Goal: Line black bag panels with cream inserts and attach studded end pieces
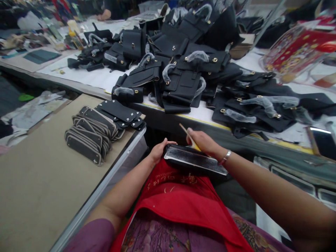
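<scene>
My left hand (159, 150) grips the left end of a black bag (194, 168) resting against my red apron. The bag's long narrow base faces up, with a whitish line, perhaps glue, along its edges. In my right hand (206, 142) is a thin, light wooden-handled tool, probably a brush (184, 129). Its handle points up and left, and its yellowish lower part reaches the base; the tip is hidden. On the board to my left lie stacks of dark oblong base panels (84, 145), several with metal studs, and more black panels (119, 111).
Black bags (181, 80) with plastic-wrapped handles are heaped along the white-covered bench ahead. A phone (324, 141) lies at the bench's right edge. A red patterned bag (294, 52) stands at the far right. Bottles (75, 33) and another person's arm (105, 15) are at the back left.
</scene>
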Tool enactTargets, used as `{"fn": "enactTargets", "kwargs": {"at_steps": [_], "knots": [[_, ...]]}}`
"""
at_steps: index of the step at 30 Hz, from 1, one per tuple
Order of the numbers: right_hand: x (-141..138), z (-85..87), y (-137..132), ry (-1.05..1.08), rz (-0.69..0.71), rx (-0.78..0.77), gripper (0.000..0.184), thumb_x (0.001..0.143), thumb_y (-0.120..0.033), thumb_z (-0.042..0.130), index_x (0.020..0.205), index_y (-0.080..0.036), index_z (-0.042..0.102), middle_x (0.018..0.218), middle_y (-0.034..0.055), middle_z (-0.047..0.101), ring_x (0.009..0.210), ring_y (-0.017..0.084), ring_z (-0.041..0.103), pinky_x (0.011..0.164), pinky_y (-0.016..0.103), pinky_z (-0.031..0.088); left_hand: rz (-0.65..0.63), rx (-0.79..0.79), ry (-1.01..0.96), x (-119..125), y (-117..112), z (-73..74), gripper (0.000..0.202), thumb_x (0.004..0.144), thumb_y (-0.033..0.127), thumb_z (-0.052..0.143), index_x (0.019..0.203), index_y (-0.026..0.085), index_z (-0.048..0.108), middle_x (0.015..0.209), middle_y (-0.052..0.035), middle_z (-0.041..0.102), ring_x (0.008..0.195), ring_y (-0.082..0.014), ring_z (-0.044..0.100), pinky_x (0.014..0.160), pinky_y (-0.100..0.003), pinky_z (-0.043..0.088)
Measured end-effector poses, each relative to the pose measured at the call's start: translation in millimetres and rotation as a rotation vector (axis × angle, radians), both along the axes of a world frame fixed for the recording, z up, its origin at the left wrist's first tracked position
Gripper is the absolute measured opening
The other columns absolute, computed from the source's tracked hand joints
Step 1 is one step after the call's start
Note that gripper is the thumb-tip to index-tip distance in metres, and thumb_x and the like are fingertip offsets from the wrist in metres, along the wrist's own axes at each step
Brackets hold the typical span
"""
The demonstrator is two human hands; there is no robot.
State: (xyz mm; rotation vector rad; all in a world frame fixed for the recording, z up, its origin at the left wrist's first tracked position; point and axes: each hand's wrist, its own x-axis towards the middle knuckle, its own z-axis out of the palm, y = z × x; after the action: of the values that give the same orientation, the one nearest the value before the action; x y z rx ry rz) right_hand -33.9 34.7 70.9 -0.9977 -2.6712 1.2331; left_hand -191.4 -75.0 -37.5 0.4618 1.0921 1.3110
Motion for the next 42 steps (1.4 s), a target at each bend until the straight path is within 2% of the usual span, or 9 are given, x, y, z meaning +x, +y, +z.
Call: {"fn": "enactTargets", "kwargs": {"at_steps": [3, 6, 9, 15, 20, 26, 33, 37, 42], "knots": [[-35.3, 5.0, 17.4, 0.298, -0.001, -0.414, 0.073, 0.085, -0.06, -0.014, 0.067, -0.02, 0.045, 0.048, -0.0041, 0.031, 0.04, 0.01, 0.024, 0.042, 0.023, 0.026, 0.052, 0.032, -0.04, 5.9, -5.6, -5.9, 0.054, 0.081, 0.057, 0.048, 0.102, 0.011, 0.067, 0.102, -0.0107, 0.068, 0.091, -0.0213, 0.063, 0.087, -0.033, 0.044], [-67.5, 3.1, 24.0, 0.457, 0.042, -0.791, 0.063, 0.087, -0.059, -0.011, 0.064, -0.021, 0.035, 0.048, -0.006, 0.019, 0.041, 0.01, 0.017, 0.041, 0.022, 0.022, 0.063, 0.036, -0.02, 4.5, -7.6, -10.0, 0.048, 0.083, 0.051, 0.047, 0.105, 0.013, 0.066, 0.102, -0.0088, 0.068, 0.096, -0.0223, 0.062, 0.091, -0.034, 0.043], [-89.6, -9.7, 26.6, 0.492, 0.084, -1.036, 0.055, 0.091, -0.055, -0.002, 0.063, -0.021, 0.03, 0.047, -0.0062, 0.019, 0.04, 0.009, 0.017, 0.04, 0.021, 0.019, 0.121, 0.041, 0.063, -0.5, -6.1, -17.4, 0.037, 0.082, 0.041, 0.051, 0.106, 0.016, 0.066, 0.11, -0.0049, 0.066, 0.106, -0.0227, 0.058, 0.096, -0.034, 0.039], [-113.2, -36.1, 41.6, 0.521, 0.221, -1.345, 0.054, 0.093, -0.054, 0.007, 0.061, -0.019, 0.032, 0.045, -0.0072, 0.021, 0.037, 0.007, 0.017, 0.037, 0.017, 0.02, 0.124, 0.037, 0.139, -10.3, -1.5, -29.0, 0.036, 0.081, 0.034, 0.051, 0.108, 0.015, 0.065, 0.117, -0.0051, 0.063, 0.114, -0.0242, 0.052, 0.102, -0.036, 0.034], [-126.8, -47.0, 51.1, 0.57, 0.384, -1.556, 0.055, 0.094, -0.053, 0.01, 0.061, -0.017, 0.036, 0.045, -0.0075, 0.025, 0.036, 0.005, 0.019, 0.035, 0.014, 0.022, 0.09, 0.013, 0.202, -11.6, -1.5, -24.9, 0.038, 0.082, 0.038, 0.051, 0.107, 0.013, 0.065, 0.117, -0.0061, 0.063, 0.115, -0.0245, 0.052, 0.104, -0.035, 0.031], [-128.9, -55.5, 52.9, 0.593, 0.399, -1.79, 0.053, 0.093, -0.054, 0.016, 0.063, -0.017, 0.038, 0.048, -0.0064, 0.031, 0.037, 0.005, 0.027, 0.035, 0.015, 0.031, 0.116, 0.05, 0.169, -8.8, -0.3, -18.3, 0.037, 0.083, 0.038, 0.05, 0.105, 0.013, 0.066, 0.11, -0.006, 0.066, 0.107, -0.0227, 0.056, 0.101, -0.034, 0.034], [-127.3, -61.7, 47.5, 0.558, 0.4, -1.807, 0.052, 0.094, -0.049, 0.016, 0.062, -0.016, 0.039, 0.046, -0.0065, 0.03, 0.036, 0.005, 0.025, 0.035, 0.015, 0.03, 0.09, 0.051, 0.147, -5.2, -4.8, -18.6, 0.039, 0.083, 0.04, 0.05, 0.106, 0.012, 0.065, 0.112, -0.0068, 0.065, 0.11, -0.0231, 0.055, 0.102, -0.034, 0.034], [-120.5, -63.8, 38.0, 0.602, 0.263, -1.716, 0.055, 0.092, -0.056, 0.017, 0.06, -0.016, 0.038, 0.045, -0.0073, 0.028, 0.035, 0.004, 0.022, 0.034, 0.014, 0.027, 0.135, 0.013, 0.214, 0.3, -12.2, -18.2, 0.038, 0.084, 0.04, 0.048, 0.106, 0.013, 0.065, 0.112, -0.0058, 0.065, 0.108, -0.0221, 0.056, 0.1, -0.032, 0.036], [-112.6, -52.0, 14.9, 0.663, 0.079, -1.52, 0.059, 0.086, -0.066, 0.025, 0.057, -0.018, 0.04, 0.043, -0.0079, 0.026, 0.034, 0.005, 0.022, 0.031, 0.015, 0.024, 0.16, 0.02, 0.291, 2.1, -17.7, -20.1, 0.036, 0.086, 0.038, 0.047, 0.107, 0.014, 0.065, 0.115, -0.0048, 0.064, 0.11, -0.0214, 0.055, 0.101, -0.031, 0.036]]}}
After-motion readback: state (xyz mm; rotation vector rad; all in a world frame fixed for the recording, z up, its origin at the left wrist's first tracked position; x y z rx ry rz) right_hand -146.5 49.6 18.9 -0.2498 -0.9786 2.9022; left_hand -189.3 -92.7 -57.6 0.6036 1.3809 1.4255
